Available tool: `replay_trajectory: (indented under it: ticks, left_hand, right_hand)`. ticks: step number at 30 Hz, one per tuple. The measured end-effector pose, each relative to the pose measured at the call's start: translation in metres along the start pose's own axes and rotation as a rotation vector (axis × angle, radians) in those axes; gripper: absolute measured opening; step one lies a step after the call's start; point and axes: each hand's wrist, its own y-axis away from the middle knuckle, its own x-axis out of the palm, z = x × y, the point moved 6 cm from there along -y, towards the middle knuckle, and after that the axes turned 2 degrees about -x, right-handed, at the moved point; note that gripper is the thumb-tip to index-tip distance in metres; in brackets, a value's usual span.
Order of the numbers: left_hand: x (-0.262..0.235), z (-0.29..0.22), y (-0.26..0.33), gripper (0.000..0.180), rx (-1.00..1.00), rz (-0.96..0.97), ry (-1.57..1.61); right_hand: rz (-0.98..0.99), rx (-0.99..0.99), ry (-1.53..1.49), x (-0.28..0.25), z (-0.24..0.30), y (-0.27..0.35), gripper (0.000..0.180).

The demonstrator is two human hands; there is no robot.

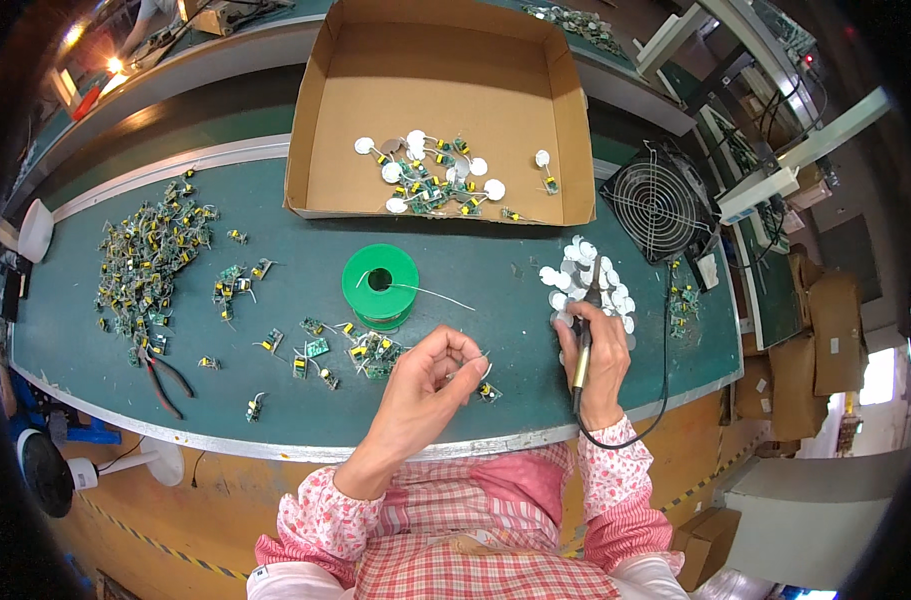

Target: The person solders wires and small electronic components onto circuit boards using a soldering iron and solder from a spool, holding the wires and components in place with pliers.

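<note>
My left hand (pixel 427 388) is closed in a pinch near the table's front edge. A thin pale wire (pixel 488 362) shows at its fingertips. Just beside the thumb is a small green circuit board (pixel 488 392) with a yellow part; I cannot tell whether the wire joins it. My right hand (pixel 600 362) is wrapped round a soldering iron (pixel 581 368), whose black cord loops below the wrist. The hand is at the near side of a pile of white discs (pixel 579 275). Left of centre stands a green spool (pixel 380 282) with a loose wire end reaching right.
An open cardboard box (pixel 305 130) at the back holds boards wired to white discs. A large heap of circuit boards (pixel 153 260) covers the left, with red-handled pliers (pixel 165 385) by it. More boards (pixel 373 355) lie near the spool. A black fan (pixel 655 203) stands at right.
</note>
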Motion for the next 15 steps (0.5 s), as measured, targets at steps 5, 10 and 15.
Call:
replay_trajectory:
  ticks: [5,10,15]
  left_hand:
    - [0.0,-0.002,0.0,0.008,-0.034,-0.024,-0.016]
    - [0.001,0.005,-0.003,0.009,-0.053,-0.022,-0.059]
    - [0.005,0.002,-0.007,0.009,-0.035,-0.009,-0.021]
  right_hand:
    - [0.032,0.069,-0.014,0.004,-0.012,-0.007,0.029]
    - [0.085,0.197,-0.284,0.005,-0.015,-0.005,0.026]
    - [0.104,0.308,-0.402,0.005,-0.011,0.009,0.025]
